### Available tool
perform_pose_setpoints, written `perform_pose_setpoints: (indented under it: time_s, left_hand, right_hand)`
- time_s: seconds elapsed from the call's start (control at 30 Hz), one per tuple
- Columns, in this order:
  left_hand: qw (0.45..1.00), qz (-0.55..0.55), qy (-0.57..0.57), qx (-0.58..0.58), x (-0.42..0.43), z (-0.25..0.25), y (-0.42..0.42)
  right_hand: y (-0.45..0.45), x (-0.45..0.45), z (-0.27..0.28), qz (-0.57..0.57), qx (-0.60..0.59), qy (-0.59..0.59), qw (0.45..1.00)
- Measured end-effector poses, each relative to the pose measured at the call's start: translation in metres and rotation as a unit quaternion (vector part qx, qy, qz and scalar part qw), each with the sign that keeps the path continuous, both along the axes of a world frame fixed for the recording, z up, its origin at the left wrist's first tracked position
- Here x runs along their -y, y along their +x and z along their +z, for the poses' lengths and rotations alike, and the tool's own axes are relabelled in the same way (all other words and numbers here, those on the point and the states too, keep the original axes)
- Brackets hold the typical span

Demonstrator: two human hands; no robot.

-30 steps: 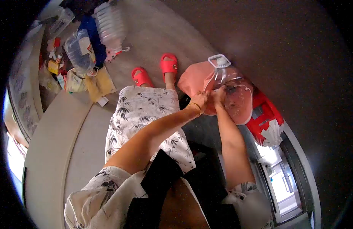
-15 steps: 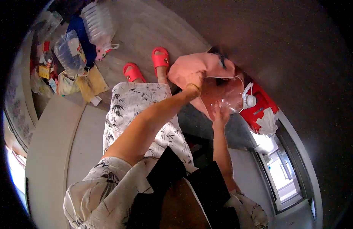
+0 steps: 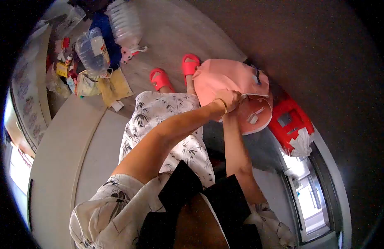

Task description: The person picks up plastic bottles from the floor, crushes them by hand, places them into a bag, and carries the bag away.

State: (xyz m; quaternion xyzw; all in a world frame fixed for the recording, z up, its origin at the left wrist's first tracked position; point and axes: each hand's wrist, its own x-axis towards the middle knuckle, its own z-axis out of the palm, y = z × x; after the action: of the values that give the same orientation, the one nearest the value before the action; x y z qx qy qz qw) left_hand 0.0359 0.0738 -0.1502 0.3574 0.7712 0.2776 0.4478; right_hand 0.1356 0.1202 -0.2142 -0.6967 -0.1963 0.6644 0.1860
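Pink bag (image 3: 227,76), left hand (image 3: 229,98) clenched at its rim, right hand (image 3: 232,113) adjoining (grip unclear)

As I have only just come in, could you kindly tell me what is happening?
A person's left hand grips a pink bag near its rim; the right hand is close by, mostly hidden. Something white, perhaps a handle, shows inside the bag. A clear bottle lies to the left.

Pink bag (image 3: 225,74): matt, smooth, cloth-like, with creases. Printed garment (image 3: 163,112): soft-looking matt cloth. 2 red slippers (image 3: 191,65): smooth, rubbery plastic in appearance. Clear bottle (image 3: 89,52): thin, glossy plastic. Floor (image 3: 171,37): wood-grained, low in sheen. Yellow sheet (image 3: 117,86): matt, paper-like.
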Motion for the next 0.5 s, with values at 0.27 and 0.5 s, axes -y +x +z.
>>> perform_pose_setpoints:
  time_s: [0.27, 0.5]
  left_hand:
    - [0.988, 0.03, 0.138, 0.062, 0.025, 0.01, 0.016]
    - [0.984, -0.029, 0.141, 0.1, 0.01, 0.003, 0.008]
  right_hand:
    - [0.051, -0.021, 0.0, 0.136, 0.092, 0.016, 0.986]
    - [0.09, -0.048, 0.042, 0.232, 0.193, 0.063, 0.951]
